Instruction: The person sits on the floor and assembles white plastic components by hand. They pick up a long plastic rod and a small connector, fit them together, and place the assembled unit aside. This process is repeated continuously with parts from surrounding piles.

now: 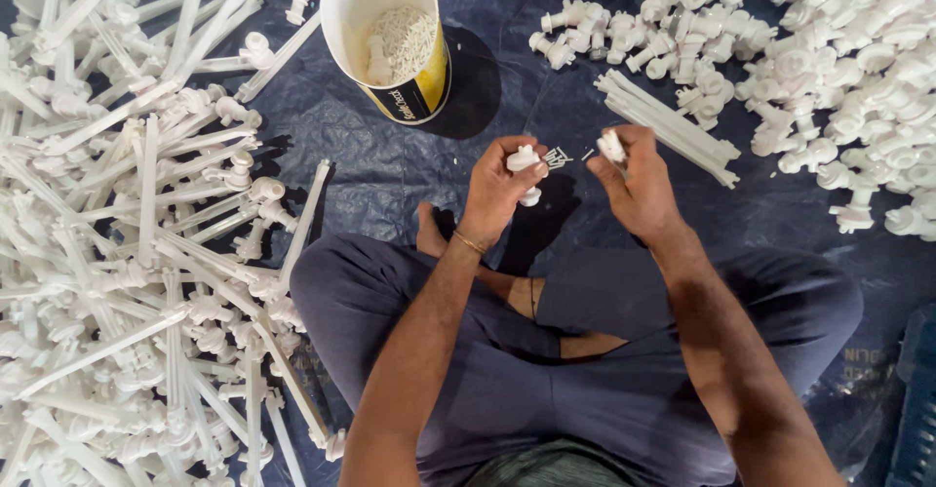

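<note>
The left hand [502,187] is clamped on a white plastic fitting [525,161], held raised over the dark floor sheet [390,155] so its end faces the right hand [634,183]. That hand pinches a smaller white piece [611,145], knuckles up, wrists close together. A cup of small parts [390,38] stands within reach.

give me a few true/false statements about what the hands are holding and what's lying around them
1. The left hand grips a small white plastic fitting. True.
2. The right hand is empty. False: it holds a small white piece.
3. The white bucket lies tipped on its side. False: it stands upright, with small white bits inside.
4. A pile of long white rods with fittings lies on the left hand's side. True.
5. The floor sheet is bright red. False: it is dark blue.
</note>
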